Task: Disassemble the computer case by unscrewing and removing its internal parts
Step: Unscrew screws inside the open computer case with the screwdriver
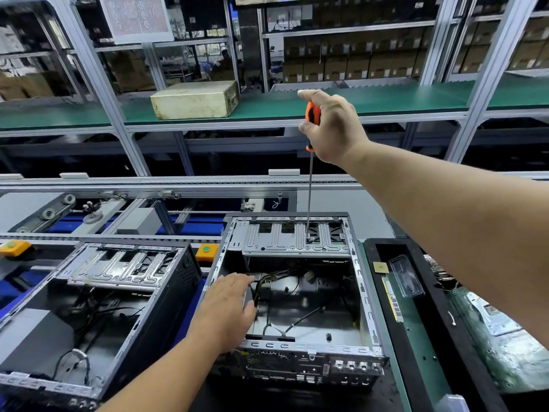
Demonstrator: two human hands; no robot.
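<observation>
Bright, even light falls from overhead, and no lamp itself is in view. Shadows are soft and short; the deepest dark sits inside the open computer case [300, 292] and under the green shelf [386, 99]. Pale glare shines off the case's bare metal frame and off the clear plastic tray [405, 276] at the right. The wide lens bends straight lines — the shelf posts lean outward and the conveyor rail [148, 185] bows toward the edges. The middle is fairly sharp; the boxes on the far shelves and the corners — lower right above all — look soft and smeared.
</observation>
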